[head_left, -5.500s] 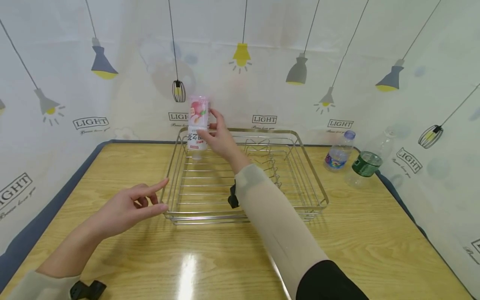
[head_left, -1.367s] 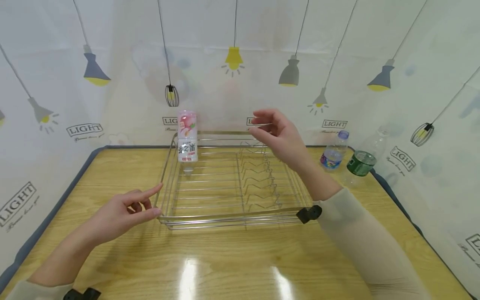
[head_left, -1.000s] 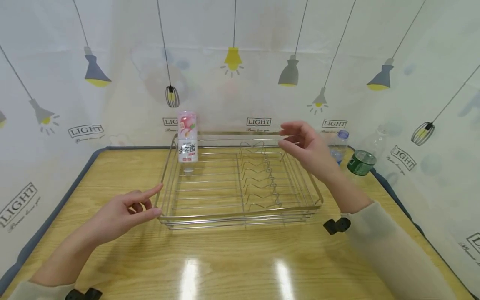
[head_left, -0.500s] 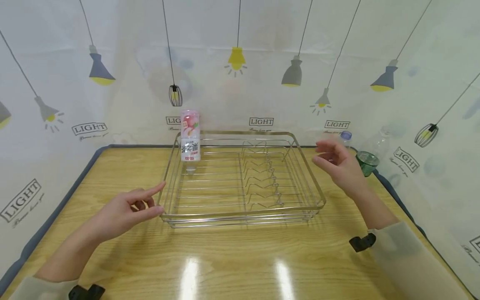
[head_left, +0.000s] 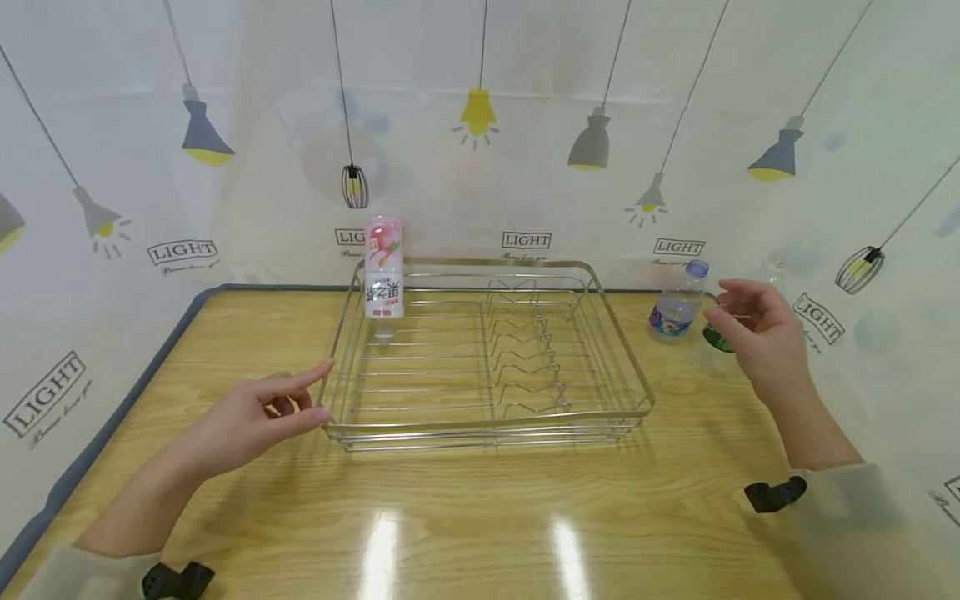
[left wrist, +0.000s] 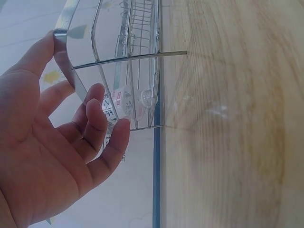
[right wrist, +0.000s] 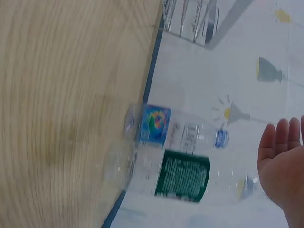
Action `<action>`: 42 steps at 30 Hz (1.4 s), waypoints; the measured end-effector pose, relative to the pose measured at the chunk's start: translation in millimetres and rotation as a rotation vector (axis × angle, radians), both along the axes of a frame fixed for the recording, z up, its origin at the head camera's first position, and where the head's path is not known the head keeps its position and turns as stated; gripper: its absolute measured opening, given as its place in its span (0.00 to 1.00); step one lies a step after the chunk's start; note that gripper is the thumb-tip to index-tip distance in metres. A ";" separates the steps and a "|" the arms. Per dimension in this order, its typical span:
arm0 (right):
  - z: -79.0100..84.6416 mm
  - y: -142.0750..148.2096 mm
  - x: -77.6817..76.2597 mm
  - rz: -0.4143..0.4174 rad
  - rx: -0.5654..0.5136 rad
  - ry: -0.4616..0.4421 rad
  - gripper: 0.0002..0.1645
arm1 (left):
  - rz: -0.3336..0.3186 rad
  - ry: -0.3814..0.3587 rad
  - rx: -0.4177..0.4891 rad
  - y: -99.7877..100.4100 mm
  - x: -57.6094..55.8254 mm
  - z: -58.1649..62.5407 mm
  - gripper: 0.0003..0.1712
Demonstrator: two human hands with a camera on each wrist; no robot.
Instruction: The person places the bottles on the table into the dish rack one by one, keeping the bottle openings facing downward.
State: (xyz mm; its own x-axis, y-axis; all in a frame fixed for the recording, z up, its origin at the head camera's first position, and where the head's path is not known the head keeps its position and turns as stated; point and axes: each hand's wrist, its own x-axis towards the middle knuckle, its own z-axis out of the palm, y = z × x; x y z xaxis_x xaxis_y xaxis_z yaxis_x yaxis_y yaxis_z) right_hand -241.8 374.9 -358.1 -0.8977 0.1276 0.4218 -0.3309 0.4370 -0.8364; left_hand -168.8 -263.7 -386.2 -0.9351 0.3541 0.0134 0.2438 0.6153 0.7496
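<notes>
The left hand (head_left: 243,425) is at the near left corner of a wire rack (head_left: 450,423). Its thumb and index finger are spread well apart, the tip of each touching the rack's rim, while the other fingers bend loosely inward. They have hold of nothing; the contact is by fingertips alone. In the left wrist view two tips meet the flat metal rim, and the other fingers lie near the side wires.

From the left fingers the rack extends to the right across the wood-grained counter (head_left: 465,525). Beyond those fingers, in the rack's far left corner, a pink-labelled bottle (head_left: 384,267) stands upside down, its neck pointing at the floor wires.

The right hand (head_left: 772,342) is raised, well to the right of the rack. Its fingers are relaxed and slightly bent, with a clear gap between them and the thumb, and they hold nothing. A green-labelled bottle (right wrist: 183,175) stands upright just behind the right fingers, which hide part of it in the head view. To the left of these fingers, beside that bottle, a blue-capped bottle (head_left: 672,312) also stands upright on the counter. Below the right fingers, a black clip (head_left: 776,495) sits at the wrist. Beyond both hands, a pale backdrop (head_left: 442,200) printed with hanging lamps rises behind the counter.
</notes>
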 end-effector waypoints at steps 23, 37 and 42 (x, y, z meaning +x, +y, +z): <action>-19.7 76.5 -14.8 -0.163 -0.278 -0.215 0.50 | -0.002 -0.008 0.016 -1.1 0.3 -2.2 0.39; -38.7 78.9 -36.0 -0.182 -0.044 -0.396 0.58 | -0.002 -0.020 0.032 -1.0 0.2 -1.4 0.39; -47.4 80.2 -40.1 -0.151 -0.021 -0.421 0.59 | -0.005 -0.022 0.032 -0.3 -0.1 -1.4 0.39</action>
